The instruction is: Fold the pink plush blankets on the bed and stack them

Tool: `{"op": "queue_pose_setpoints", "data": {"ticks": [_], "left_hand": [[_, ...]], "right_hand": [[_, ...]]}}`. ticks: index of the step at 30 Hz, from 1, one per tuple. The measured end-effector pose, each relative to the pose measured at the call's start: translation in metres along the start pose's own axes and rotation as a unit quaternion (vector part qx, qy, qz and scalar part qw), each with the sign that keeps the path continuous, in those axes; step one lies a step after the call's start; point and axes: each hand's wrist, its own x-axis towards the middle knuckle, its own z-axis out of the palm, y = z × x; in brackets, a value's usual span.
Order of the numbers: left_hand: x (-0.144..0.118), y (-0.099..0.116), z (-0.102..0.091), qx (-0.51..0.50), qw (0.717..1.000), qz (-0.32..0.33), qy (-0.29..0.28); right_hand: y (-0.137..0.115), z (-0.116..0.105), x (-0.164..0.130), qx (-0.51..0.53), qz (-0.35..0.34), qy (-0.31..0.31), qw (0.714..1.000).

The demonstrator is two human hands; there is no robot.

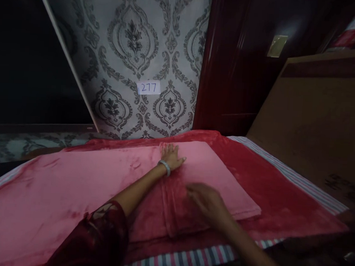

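Observation:
A pink plush blanket (62, 182) lies spread over a bed, with a folded part (228, 191) stacked on the right. My left hand (172, 155) rests flat on the far edge of the folded part, fingers spread, a pale bangle on the wrist. My right hand (205, 200) hovers low over the folded layer near its crease, blurred, fingers loosely apart, holding nothing.
A darker red blanket (281, 194) lies underneath, over a striped sheet (188, 260). A brown headboard (315, 124) rises at the right. Patterned grey wallpaper (134, 47) with a "277" label (148, 87) stands behind, beside a dark red wooden door (228, 64).

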Motion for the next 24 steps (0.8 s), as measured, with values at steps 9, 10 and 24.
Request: {"op": "queue_pose_setpoints", "data": {"ticks": [9,10,24], "left_hand": [[-0.042,-0.001,0.030,0.139,0.989,0.008,-0.042],[-0.043,-0.001,0.031,0.139,0.989,0.006,-0.044],[0.020,-0.004,-0.006,0.105,0.994,-0.032,0.017]], "right_hand": [[0.106,0.012,0.068,-0.245,0.173,-0.177,0.937],[0.110,0.016,0.064,-0.246,0.175,-0.181,0.936],[0.162,-0.007,0.140,-0.242,0.248,-0.135,0.928]]}}
